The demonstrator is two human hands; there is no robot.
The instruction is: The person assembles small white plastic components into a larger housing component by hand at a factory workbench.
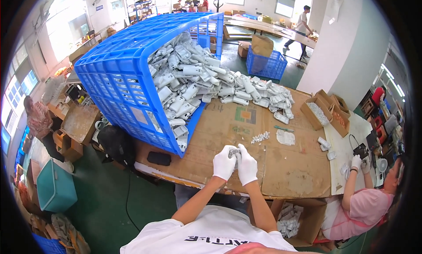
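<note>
My left hand [223,163] and my right hand [247,166], both in white gloves, meet over the near edge of the cardboard-covered table. Between their fingertips they grip a small grey part [234,152]; its exact kind is too small to tell. Beyond them lies a little heap of small white pieces [260,137]. A big blue plastic crate [147,56] rests on its side at the left, and a pile of white plastic housings [189,72] spills out of it across the far part of the table.
Right of the heap lie a green pen-like tool [284,128] and a flat whitish piece [285,138]. Open cartons of small parts [316,113] stand at the far right. A co-worker in pink [362,208] sits there. A dark pouch [158,158] lies near the crate. Below the table sits a carton [311,221].
</note>
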